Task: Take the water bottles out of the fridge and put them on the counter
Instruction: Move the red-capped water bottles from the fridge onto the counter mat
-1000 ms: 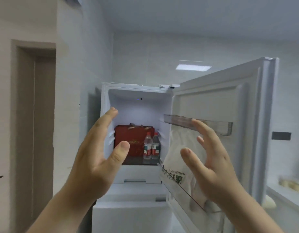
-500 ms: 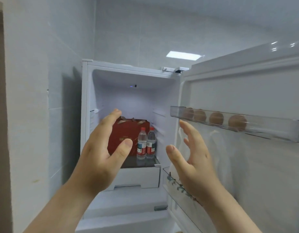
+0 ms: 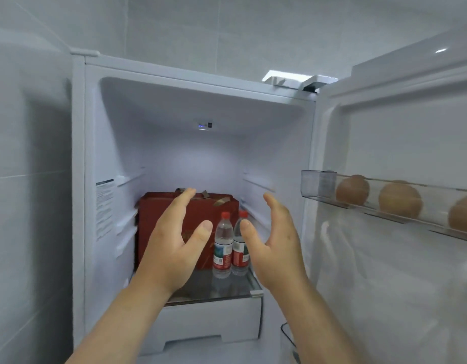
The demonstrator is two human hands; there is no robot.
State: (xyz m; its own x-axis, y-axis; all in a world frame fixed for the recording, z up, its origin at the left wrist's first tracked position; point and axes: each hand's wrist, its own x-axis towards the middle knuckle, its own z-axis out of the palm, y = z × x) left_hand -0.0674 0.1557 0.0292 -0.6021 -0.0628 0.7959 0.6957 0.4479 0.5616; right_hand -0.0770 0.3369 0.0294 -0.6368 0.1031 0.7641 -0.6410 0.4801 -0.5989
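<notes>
Two clear water bottles with red caps and red labels stand side by side on the glass shelf (image 3: 227, 290) of the open fridge: the left bottle (image 3: 223, 245) and the right bottle (image 3: 239, 252), which is partly hidden behind my right thumb. My left hand (image 3: 174, 240) is raised in front of the shelf, left of the bottles, fingers straight and spread, holding nothing. My right hand (image 3: 277, 240) is raised to the right of the bottles, palm facing left, also holding nothing. Neither hand touches a bottle.
A red gift box (image 3: 161, 214) fills the shelf's left and back, just behind the bottles. The fridge door (image 3: 398, 258) stands open on the right, with a clear rack (image 3: 316, 185) holding brown eggs. A white drawer (image 3: 208, 321) sits under the shelf. A tiled wall is left.
The view has closed in on the fridge interior. Both hands have moved forward toward the shelf and now flank the two bottles, still with fingers spread and holding nothing.
</notes>
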